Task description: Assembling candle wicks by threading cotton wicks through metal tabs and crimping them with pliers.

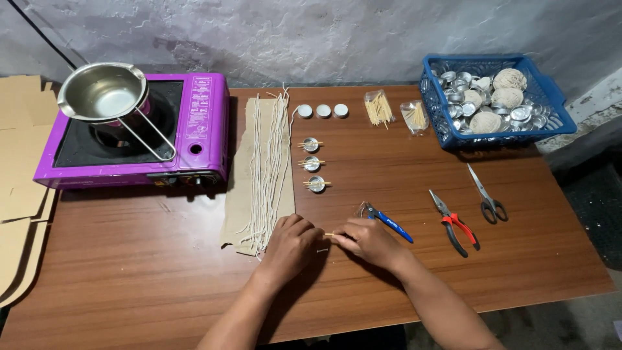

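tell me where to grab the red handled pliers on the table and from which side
Take the red handled pliers by the two red-and-black handles, coming from the near right. They lie flat with the metal jaws pointing away to the upper left and the handles splayed toward the table edge, clear of the scissors.

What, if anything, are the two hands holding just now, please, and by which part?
The left hand and right hand pinch a thin wooden stick between them, one at each end; the grip itself is hidden by the fingers.
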